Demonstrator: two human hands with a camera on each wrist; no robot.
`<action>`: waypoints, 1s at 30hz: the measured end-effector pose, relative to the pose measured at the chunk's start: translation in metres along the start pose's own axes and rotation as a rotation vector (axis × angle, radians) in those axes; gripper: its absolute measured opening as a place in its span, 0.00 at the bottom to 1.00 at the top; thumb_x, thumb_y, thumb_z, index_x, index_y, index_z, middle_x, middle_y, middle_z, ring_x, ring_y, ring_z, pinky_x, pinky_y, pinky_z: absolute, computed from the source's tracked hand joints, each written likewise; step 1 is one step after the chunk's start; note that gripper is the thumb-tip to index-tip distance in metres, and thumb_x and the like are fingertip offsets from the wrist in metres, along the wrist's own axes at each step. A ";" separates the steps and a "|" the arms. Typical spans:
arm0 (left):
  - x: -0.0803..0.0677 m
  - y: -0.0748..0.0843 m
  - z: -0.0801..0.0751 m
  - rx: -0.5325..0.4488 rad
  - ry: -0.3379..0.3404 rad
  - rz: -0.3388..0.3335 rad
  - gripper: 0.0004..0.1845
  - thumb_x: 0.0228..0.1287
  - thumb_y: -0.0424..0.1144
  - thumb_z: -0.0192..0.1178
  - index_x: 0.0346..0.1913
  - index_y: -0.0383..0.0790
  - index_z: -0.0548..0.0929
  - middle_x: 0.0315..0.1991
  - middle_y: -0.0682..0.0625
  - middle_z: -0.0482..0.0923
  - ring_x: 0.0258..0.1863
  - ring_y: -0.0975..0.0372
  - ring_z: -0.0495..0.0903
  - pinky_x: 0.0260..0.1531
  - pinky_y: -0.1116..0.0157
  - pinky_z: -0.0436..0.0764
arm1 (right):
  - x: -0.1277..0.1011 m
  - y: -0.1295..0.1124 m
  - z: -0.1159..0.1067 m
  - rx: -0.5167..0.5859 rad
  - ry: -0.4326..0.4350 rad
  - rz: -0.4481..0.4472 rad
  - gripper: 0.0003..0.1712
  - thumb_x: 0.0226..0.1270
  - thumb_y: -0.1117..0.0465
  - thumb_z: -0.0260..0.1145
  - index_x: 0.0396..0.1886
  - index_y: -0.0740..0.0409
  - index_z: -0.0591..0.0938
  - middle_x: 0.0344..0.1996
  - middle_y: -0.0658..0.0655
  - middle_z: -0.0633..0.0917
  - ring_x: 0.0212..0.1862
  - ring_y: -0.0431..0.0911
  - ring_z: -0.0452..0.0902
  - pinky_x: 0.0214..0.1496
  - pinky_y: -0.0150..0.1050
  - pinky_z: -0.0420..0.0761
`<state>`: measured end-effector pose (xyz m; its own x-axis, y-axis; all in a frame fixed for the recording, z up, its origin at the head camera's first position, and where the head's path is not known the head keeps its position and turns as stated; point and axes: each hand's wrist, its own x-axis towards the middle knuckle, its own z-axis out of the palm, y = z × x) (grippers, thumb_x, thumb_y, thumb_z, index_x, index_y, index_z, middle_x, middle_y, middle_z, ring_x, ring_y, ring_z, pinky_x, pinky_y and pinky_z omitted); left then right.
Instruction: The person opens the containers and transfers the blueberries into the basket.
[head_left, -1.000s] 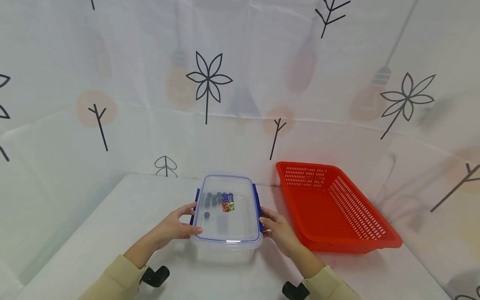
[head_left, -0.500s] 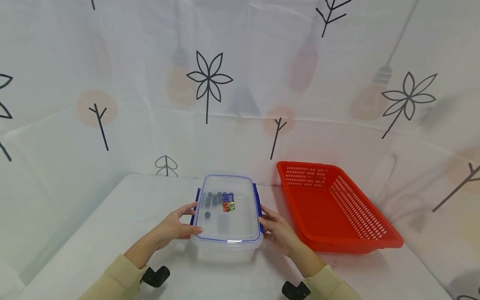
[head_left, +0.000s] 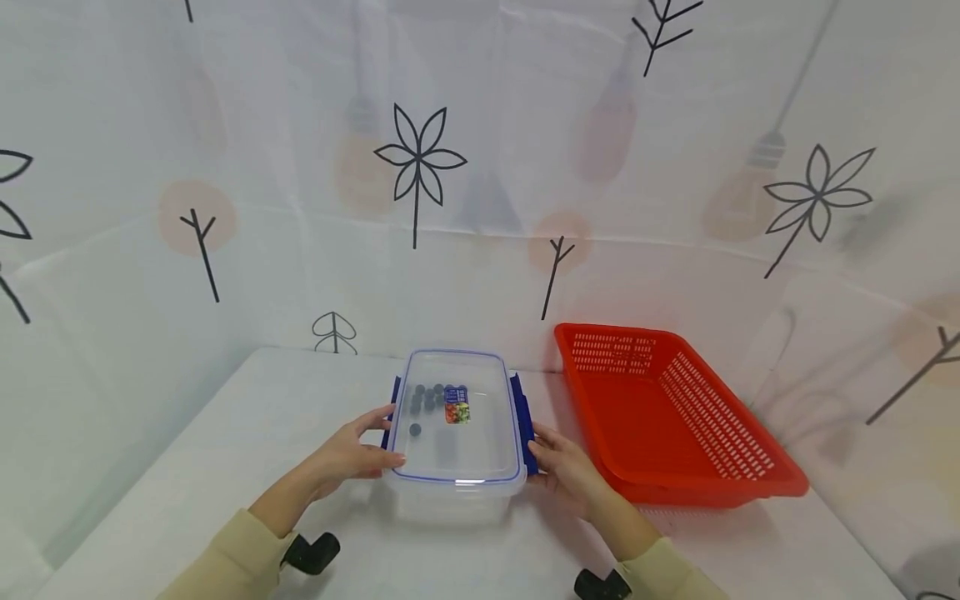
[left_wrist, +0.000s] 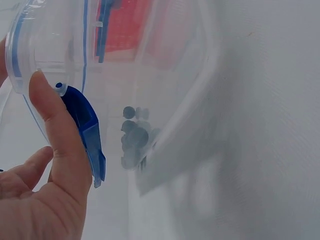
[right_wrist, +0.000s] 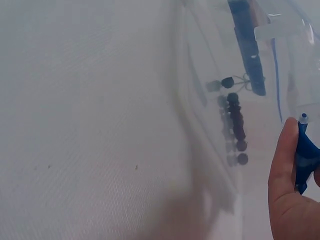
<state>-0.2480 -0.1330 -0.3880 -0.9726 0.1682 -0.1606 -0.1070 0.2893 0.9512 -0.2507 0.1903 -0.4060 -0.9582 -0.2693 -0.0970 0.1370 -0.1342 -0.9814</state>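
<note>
Clear box (head_left: pixel 455 433) stood at table (head_left: pixel 225 450) centre, lid on, dark balls (head_left: pixel 429 397) inside. Left hand (head_left: pixel 348 454) at box's 9 o'clock, thumb curled on left blue clip (left_wrist: pixel 85 130). Right hand (head_left: pixel 564 471) at 3 o'clock, fingers pinching right blue clip (head_left: pixel 522 421), clip swung outward. Red basket (head_left: pixel 675 417) at box's 3 o'clock, just beside.

Head view looking forward and down over the table (head_left: pixel 225 433), both wrist views close beside the clear box (head_left: pixel 455 417)
</note>
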 end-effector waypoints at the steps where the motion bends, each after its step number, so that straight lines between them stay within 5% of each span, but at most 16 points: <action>1: 0.000 0.000 0.000 -0.005 -0.001 -0.001 0.50 0.42 0.42 0.75 0.70 0.47 0.60 0.63 0.43 0.60 0.40 0.56 0.78 0.42 0.55 0.78 | -0.001 0.000 0.000 -0.027 0.020 -0.002 0.30 0.71 0.66 0.51 0.70 0.67 0.55 0.55 0.65 0.74 0.46 0.51 0.77 0.48 0.43 0.77; 8: 0.002 -0.002 0.001 -0.016 -0.002 -0.005 0.49 0.42 0.41 0.75 0.70 0.47 0.61 0.63 0.44 0.60 0.41 0.56 0.77 0.42 0.55 0.78 | -0.005 0.003 -0.001 -0.168 0.133 0.001 0.31 0.69 0.63 0.56 0.68 0.68 0.60 0.57 0.68 0.72 0.52 0.54 0.75 0.53 0.45 0.74; 16: 0.000 -0.002 -0.001 0.016 -0.005 0.023 0.48 0.43 0.44 0.75 0.70 0.46 0.61 0.62 0.43 0.62 0.39 0.58 0.78 0.42 0.57 0.78 | -0.007 -0.005 0.005 -0.276 0.079 -0.092 0.31 0.65 0.58 0.61 0.66 0.63 0.66 0.62 0.63 0.69 0.63 0.57 0.64 0.63 0.57 0.57; 22: -0.006 -0.010 -0.005 0.212 0.017 0.143 0.46 0.46 0.52 0.71 0.69 0.45 0.63 0.62 0.45 0.63 0.53 0.53 0.70 0.45 0.54 0.75 | -0.010 -0.005 0.005 -0.416 -0.051 -0.127 0.48 0.52 0.57 0.72 0.70 0.58 0.59 0.67 0.63 0.62 0.64 0.62 0.60 0.58 0.55 0.66; 30: -0.011 -0.019 -0.004 0.329 -0.068 0.371 0.54 0.41 0.49 0.75 0.71 0.41 0.55 0.66 0.40 0.56 0.62 0.44 0.63 0.56 0.47 0.65 | -0.011 -0.004 0.003 -0.621 -0.184 -0.218 0.59 0.45 0.54 0.76 0.72 0.59 0.52 0.68 0.64 0.58 0.64 0.63 0.59 0.59 0.56 0.64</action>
<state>-0.2362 -0.1439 -0.4036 -0.9159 0.3740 0.1457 0.3250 0.4781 0.8159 -0.2399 0.1908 -0.4006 -0.8817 -0.4633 0.0893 -0.2762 0.3533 -0.8938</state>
